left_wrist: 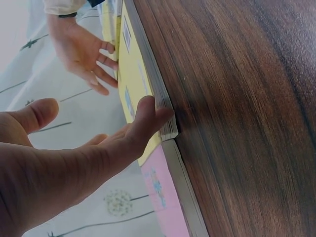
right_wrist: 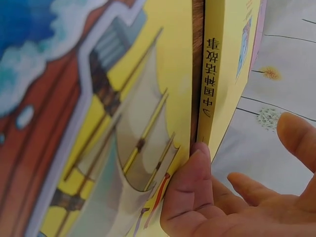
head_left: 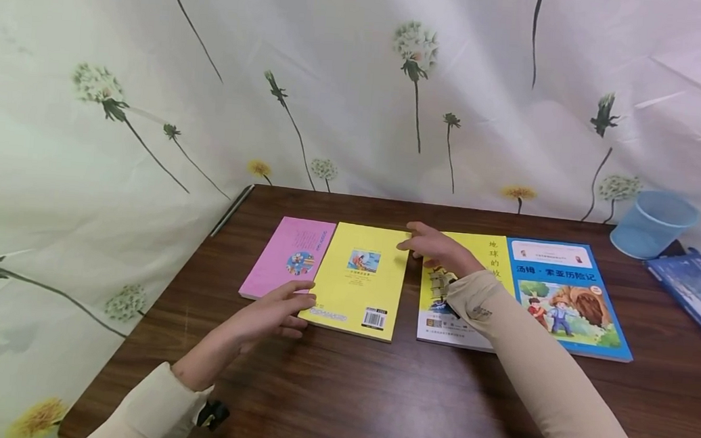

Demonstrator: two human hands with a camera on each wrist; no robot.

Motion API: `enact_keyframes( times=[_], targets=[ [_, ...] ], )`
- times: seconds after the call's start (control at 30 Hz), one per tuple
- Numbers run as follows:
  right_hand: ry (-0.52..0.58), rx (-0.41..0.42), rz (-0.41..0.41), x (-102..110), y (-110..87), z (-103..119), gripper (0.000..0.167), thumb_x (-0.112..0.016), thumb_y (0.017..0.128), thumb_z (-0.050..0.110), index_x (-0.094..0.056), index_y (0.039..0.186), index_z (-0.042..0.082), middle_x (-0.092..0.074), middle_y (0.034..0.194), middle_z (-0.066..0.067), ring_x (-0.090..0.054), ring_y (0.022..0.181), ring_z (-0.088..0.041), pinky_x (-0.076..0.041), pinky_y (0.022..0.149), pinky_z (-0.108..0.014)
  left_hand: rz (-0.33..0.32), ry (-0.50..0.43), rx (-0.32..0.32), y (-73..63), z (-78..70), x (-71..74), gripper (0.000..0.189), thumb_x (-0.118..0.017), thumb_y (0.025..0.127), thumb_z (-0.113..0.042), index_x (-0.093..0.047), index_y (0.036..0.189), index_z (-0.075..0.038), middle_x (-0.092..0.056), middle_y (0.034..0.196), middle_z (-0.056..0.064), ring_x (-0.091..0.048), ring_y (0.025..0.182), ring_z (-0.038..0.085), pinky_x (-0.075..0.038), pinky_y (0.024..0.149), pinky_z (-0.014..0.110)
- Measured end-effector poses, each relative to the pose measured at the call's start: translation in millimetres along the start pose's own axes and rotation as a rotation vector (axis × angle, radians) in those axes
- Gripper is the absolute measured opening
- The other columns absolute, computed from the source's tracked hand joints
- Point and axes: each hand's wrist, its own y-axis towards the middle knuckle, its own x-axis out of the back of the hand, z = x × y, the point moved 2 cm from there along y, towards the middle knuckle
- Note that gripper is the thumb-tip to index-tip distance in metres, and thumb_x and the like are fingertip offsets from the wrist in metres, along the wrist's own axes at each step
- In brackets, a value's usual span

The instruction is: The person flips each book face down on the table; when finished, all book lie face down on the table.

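Observation:
A yellow book [head_left: 357,294] lies back cover up, its barcode near the front edge. My left hand [head_left: 270,315] is at its front left corner, fingers loosely extended; in the left wrist view the fingertips [left_wrist: 145,116] are right at the page edge. At the far right corner is my right hand [head_left: 437,245], fingers loosely bent and thumb apart. The right wrist view shows a fingertip against the foot of that book's spine [right_wrist: 210,84]. Under the right forearm lies another yellow book [head_left: 439,296] with a sailing ship, partly hidden by the sleeve.
A pink book [head_left: 284,248] adjoins the yellow one on the left. On the right, a blue storybook [head_left: 566,278] lies against the ship book. Farther right are a light blue cup [head_left: 649,226] and another blue book [head_left: 696,291]. A flowered curtain [head_left: 347,96] hangs behind the brown table [head_left: 344,395].

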Motion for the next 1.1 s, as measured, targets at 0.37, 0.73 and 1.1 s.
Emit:
enact_keyframes(
  times=[0.37,0.73,1.1],
  targets=[
    [-0.054,-0.006,0.002,-2.4,2.7,-1.6,0.079,-0.059,0.099,0.034,-0.013,0.162,0.019,-0.019,0.166,-0.013,-0.047,0.133,-0.033,-0.039,0.111,-0.054,0.001,0.003,-0.009,-1.6,0.5,-1.2,0.063,-0.053,0.103,-0.035,-0.029,0.155,-0.008,-0.041,0.152,0.022,-0.057,0.124,0.039,-0.052,0.100,0.048],
    [-0.093,-0.021,0.008,-4.1,3.2,1.4,0.078,-0.059,0.099,0.035,-0.015,0.162,0.021,-0.026,0.163,-0.013,-0.052,0.129,-0.032,-0.041,0.108,-0.051,-0.015,-0.003,-0.007,-2.5,-0.5,-3.9,0.061,-0.054,0.102,-0.036,-0.035,0.152,-0.008,-0.045,0.148,0.021,-0.055,0.125,0.039,-0.051,0.101,0.050],
    [-0.115,-0.020,0.005,-3.7,1.2,2.8,0.072,-0.059,0.098,0.036,-0.025,0.159,0.021,-0.049,0.140,-0.016,-0.062,0.100,-0.024,-0.040,0.079,-0.033,0.015,0.022,-0.026,-3.8,-3.4,-7.8,0.055,-0.051,0.103,-0.031,-0.040,0.148,-0.002,-0.045,0.149,0.022,-0.055,0.125,0.042,-0.050,0.103,0.052]
  ],
)
